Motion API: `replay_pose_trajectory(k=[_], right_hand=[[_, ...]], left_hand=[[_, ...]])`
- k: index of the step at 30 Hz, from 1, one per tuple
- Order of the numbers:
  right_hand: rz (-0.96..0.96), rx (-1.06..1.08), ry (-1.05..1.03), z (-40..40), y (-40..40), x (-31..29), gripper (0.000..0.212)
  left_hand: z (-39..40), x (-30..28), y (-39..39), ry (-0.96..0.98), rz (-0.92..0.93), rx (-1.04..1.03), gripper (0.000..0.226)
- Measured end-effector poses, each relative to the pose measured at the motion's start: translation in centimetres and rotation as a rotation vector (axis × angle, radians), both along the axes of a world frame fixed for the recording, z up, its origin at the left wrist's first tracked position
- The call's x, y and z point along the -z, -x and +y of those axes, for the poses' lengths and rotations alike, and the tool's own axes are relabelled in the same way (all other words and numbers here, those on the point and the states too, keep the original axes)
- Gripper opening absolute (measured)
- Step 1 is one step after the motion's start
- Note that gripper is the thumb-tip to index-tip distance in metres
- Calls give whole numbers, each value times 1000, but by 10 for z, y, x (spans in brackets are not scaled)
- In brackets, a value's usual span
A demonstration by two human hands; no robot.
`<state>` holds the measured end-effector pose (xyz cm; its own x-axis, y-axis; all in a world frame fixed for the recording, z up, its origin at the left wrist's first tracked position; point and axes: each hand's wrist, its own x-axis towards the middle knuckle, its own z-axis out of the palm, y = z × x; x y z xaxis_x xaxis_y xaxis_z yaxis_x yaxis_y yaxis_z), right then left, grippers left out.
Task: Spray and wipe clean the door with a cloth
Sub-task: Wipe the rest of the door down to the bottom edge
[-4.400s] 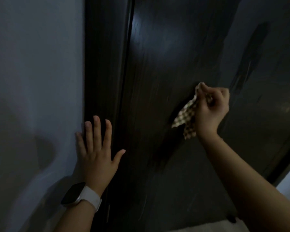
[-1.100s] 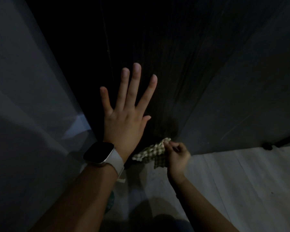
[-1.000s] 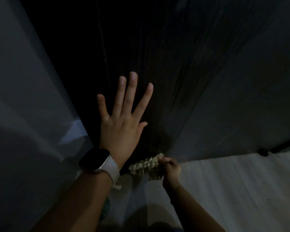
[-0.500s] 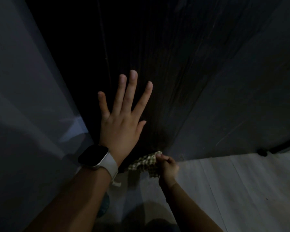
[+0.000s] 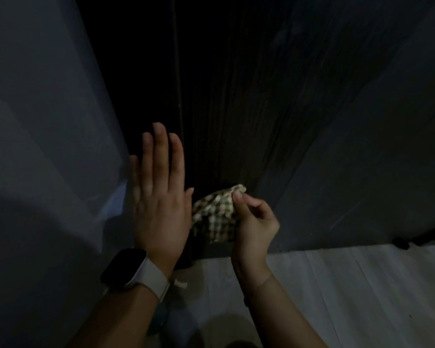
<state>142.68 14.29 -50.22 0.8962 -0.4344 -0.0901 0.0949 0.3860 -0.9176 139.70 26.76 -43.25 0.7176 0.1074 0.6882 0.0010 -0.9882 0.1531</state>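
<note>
Fingers of the left hand lie straight and close together, pointing toward 12 o'clock, the palm turned to the dark frame strip at the left edge of the door; whether it presses there or hovers just off the surface cannot be told in the dim light. A dark-faced watch on a pale band wraps that wrist. The right hand comes up from 5 o'clock with its fingers curled, thumb and fingertips pinching the checked cloth at its upper corner. The cloth hangs bunched against the lowest part of the door, just at 3 o'clock of the left hand and nearly touching its thumb. Pale floor spreads below the door's bottom edge, and a grey wall fills the left side.
</note>
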Motion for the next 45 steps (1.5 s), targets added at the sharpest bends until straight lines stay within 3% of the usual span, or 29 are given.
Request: replay_pose_trajectory(k=[6, 15, 21, 27, 33, 38, 41, 45], right_hand=[[338, -10, 13, -1, 16, 63, 13], [104, 20, 21, 2, 5, 16, 15], [241, 47, 45, -6, 13, 34, 19], [88, 52, 30, -8, -1, -2, 10], [104, 81, 28, -39, 0, -17, 16], [-167, 119, 281, -79, -11, -106, 13], [-340, 113, 289, -86, -18, -150, 8], [-315, 205, 369, -89, -20, -111, 16]], left_hand=[[4, 0, -2, -30, -1, -8, 104], [4, 2, -2, -12, 0, 16, 99], [2, 3, 1, 5, -3, 21, 103], [-6, 3, -5, 8, -16, -1, 112], [-24, 3, -11, 121, -28, 52, 118], [-26, 7, -24, 111, -41, 21, 116], [-21, 11, -27, 113, -56, 16, 117], [-20, 13, -29, 82, -53, 10, 113]])
